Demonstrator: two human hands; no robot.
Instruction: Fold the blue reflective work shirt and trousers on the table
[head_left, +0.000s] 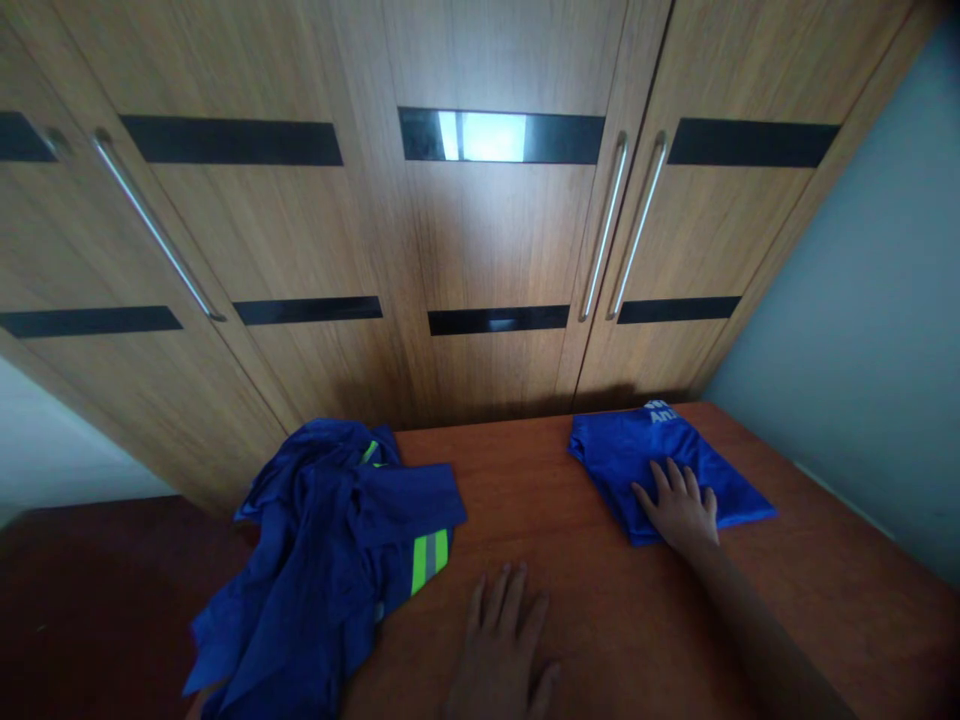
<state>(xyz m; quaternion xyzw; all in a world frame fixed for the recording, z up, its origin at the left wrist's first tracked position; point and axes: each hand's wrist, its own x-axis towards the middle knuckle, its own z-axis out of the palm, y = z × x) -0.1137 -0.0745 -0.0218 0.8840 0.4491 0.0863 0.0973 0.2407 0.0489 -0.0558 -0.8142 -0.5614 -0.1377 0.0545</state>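
Observation:
My right hand [680, 505] lies with spread fingers on a folded bright blue garment [622, 450], which has white lettering near its far edge. At the lower middle, my left hand [501, 640] is over the bare tabletop, fingers apart and holding nothing. To its left is a crumpled heap of dark blue clothing [300, 560] with yellow-green and grey reflective bands [430, 560]. How many pieces make up the heap, I cannot tell.
Both lots of clothing rest on a reddish-brown wooden table [517, 480]. Behind it stands a wooden wardrobe [495, 230] with metal handles [606, 230] and dark strips. A pale wall [847, 330] rises at the right. Dark red floor [97, 600] shows at the lower left.

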